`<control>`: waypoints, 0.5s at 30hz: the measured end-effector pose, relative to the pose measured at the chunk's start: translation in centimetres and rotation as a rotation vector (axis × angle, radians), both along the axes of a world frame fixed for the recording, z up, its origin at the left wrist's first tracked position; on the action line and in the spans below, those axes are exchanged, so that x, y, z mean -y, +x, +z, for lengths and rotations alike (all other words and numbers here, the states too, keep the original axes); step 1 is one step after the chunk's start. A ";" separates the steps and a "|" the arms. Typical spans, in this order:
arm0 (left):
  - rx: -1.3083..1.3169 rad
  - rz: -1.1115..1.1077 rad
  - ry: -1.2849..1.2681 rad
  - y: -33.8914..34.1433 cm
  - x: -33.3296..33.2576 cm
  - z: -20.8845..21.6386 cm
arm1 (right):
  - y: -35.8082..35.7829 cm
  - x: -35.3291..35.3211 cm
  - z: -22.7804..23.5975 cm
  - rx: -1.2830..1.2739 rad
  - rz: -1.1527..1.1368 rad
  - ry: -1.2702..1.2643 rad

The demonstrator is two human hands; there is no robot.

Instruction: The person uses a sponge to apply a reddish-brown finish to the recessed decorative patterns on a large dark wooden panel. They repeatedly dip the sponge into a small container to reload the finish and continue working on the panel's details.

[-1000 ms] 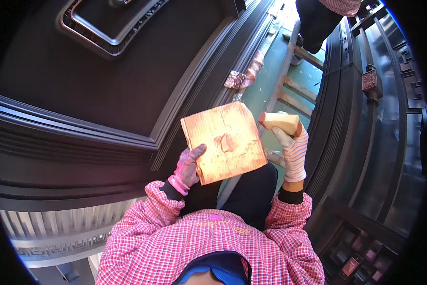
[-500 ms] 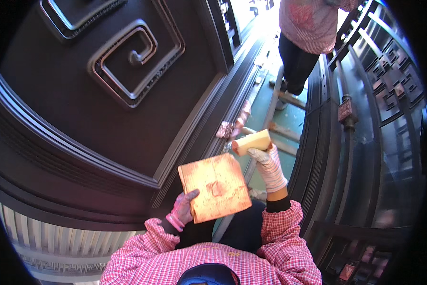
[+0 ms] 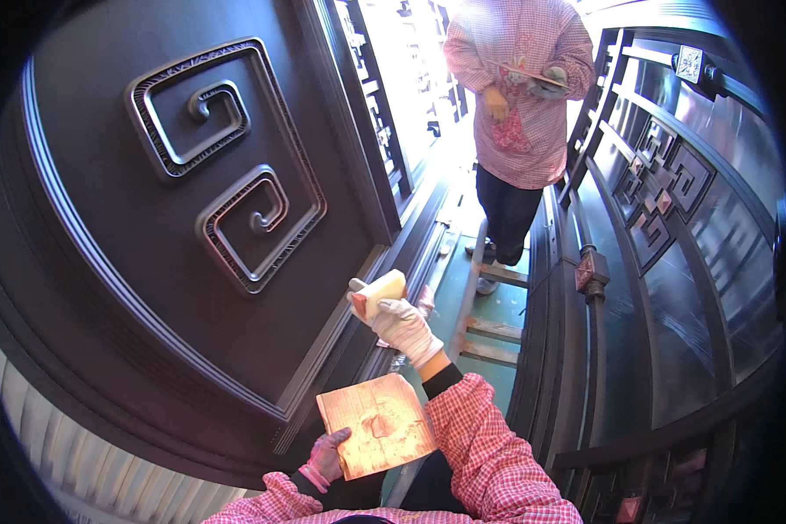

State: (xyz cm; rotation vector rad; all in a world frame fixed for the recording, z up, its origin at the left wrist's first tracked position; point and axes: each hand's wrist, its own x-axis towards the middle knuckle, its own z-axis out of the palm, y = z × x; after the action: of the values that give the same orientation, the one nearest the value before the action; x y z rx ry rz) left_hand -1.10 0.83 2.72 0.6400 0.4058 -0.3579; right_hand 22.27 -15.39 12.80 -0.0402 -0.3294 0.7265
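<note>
My left hand [image 3: 327,457], in a pinkish glove, holds a flat square board [image 3: 377,424] smeared with pinkish-orange paste, low in the view. My right hand [image 3: 403,325], in a white glove, grips a pale yellow block-shaped applicator [image 3: 380,290] with a reddish end. The applicator is raised beside the lower moulding of a large dark door panel [image 3: 139,288] with raised square spiral ornaments [image 3: 235,166]. Both sleeves are pink checked.
Another person [image 3: 519,105] in a pink checked smock stands ahead, holding a similar board. A second dark ornamented door [image 3: 672,288] stands on the right. Between the doors runs a narrow gap with green floor and wooden slats [image 3: 489,332].
The view has tilted up, showing the spiral ornaments and the other person. My right hand has lifted the applicator away from the board toward the left door's moulding. The board has dropped lower.
</note>
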 end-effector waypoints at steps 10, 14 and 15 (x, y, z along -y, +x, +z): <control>-0.023 0.012 0.054 -0.7 -0.3 0.7 | 0.3 -1.8 -1.1 -0.156 0.289 0.112; -0.059 0.001 0.084 -0.5 0.3 1.0 | 1.3 -2.7 -4.4 -0.204 0.202 -0.131; -0.062 0.013 0.100 -0.5 0.4 1.2 | 1.5 -2.6 -4.7 -0.182 0.193 -0.069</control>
State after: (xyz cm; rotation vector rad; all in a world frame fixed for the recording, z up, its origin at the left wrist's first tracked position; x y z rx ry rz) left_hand -1.60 0.41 3.95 0.7251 0.4895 -0.3477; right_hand 23.80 -12.83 8.10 -0.0073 -0.1353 0.9263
